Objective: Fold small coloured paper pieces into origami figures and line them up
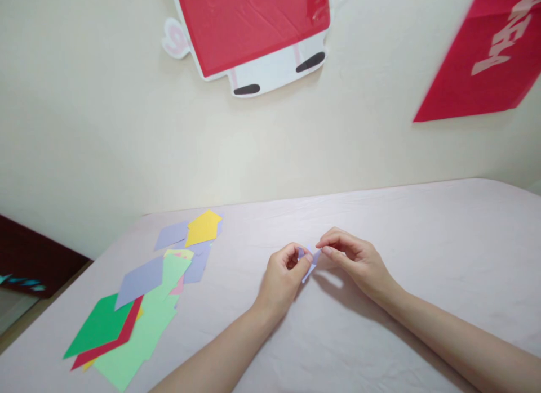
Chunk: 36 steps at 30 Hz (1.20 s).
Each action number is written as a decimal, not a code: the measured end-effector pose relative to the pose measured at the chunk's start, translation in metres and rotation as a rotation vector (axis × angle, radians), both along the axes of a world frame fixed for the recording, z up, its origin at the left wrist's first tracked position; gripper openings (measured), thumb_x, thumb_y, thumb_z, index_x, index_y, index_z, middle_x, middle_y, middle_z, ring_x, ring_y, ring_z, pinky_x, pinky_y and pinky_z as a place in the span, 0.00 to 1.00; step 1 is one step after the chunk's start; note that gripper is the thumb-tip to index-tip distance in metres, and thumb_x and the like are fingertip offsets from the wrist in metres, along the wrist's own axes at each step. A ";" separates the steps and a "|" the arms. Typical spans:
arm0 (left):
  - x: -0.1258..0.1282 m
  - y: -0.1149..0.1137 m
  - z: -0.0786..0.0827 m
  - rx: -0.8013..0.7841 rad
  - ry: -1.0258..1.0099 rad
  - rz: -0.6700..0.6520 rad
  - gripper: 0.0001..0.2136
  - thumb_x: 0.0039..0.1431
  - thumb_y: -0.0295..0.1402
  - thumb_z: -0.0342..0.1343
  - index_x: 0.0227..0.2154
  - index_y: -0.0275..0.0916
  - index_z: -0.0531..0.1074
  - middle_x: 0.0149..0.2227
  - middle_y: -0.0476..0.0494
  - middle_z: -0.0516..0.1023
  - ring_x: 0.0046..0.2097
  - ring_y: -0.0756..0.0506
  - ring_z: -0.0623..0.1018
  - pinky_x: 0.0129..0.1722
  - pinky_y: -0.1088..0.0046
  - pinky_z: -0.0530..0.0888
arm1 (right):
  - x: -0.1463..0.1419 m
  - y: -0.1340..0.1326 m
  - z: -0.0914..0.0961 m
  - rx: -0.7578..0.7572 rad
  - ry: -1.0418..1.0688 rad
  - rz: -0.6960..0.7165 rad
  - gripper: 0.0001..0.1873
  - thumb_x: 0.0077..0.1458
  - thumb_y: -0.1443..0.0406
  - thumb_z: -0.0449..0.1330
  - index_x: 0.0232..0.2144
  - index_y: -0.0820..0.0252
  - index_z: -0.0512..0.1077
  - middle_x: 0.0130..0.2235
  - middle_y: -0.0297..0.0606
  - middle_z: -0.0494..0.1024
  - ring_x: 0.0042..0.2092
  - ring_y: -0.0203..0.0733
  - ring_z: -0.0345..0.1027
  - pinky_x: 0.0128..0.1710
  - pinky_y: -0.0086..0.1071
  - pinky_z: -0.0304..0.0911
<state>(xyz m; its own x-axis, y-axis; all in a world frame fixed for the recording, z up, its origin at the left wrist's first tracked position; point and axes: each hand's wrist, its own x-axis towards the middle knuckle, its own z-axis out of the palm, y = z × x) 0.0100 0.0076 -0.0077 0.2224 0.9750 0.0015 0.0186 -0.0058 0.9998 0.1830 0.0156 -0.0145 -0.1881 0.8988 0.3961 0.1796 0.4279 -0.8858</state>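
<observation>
A small folded piece of light purple paper [315, 257] is held up just above the pale cloth-covered surface [372, 348]. My left hand [284, 277] pinches it between thumb and curled fingers, which hide part of it. My right hand [357, 260] has its thumb and forefinger closed at the paper's upper right corner, the other fingers bent above. The paper's exact folded shape is too small and too covered to make out.
To the left lie overlapping paper sheets: a green sheet [99, 325], a red sheet [112, 348], light green paper [139, 331], a purple sheet [141, 280] and a yellow piece [203, 228]. A wall [296, 151] with a red-and-white cutout [257, 32] and a red sign [477, 61] stands behind.
</observation>
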 end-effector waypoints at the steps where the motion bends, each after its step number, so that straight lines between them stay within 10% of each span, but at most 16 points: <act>1: 0.000 0.000 0.000 0.000 -0.001 -0.002 0.10 0.53 0.38 0.56 0.25 0.37 0.67 0.24 0.53 0.65 0.28 0.51 0.63 0.28 0.75 0.59 | 0.000 0.000 0.000 -0.002 0.006 0.001 0.06 0.59 0.66 0.58 0.32 0.56 0.76 0.33 0.34 0.74 0.36 0.39 0.67 0.36 0.31 0.60; 36: -0.001 0.000 0.004 -0.013 0.001 -0.047 0.09 0.52 0.38 0.56 0.24 0.38 0.66 0.24 0.53 0.64 0.27 0.51 0.62 0.29 0.75 0.58 | -0.002 -0.003 0.002 -0.108 0.055 0.048 0.03 0.56 0.65 0.58 0.30 0.58 0.71 0.33 0.35 0.71 0.36 0.40 0.65 0.36 0.32 0.60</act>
